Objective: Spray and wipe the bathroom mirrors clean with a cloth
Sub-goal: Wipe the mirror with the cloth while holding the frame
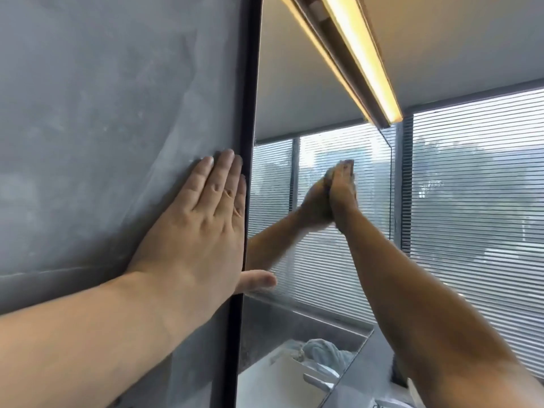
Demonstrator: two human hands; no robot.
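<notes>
up close, the tall glass wall mirror with a dark edge strip fills the middle of the view, seen at a steep slant, and reflects a pale ceiling and slatted window blinds. the right hand is raised to the glass at the far middle, fingers stretched out straight and pressed flat to it, meeting its own reflection palm to palm. a thin dark sliver shows between the hand and the glass, but it is too blurred to tell what it is. the left hand lies spread and flat on the grey plaster wall just left of the mirror's edge, its thumb reaching across the strip onto the glass. the two hands are well apart. above the mirror runs a long glowing yellow light strip. near the bottom, a crumpled pale blue cloth lies on a white surface, touched by neither hand.
</notes>
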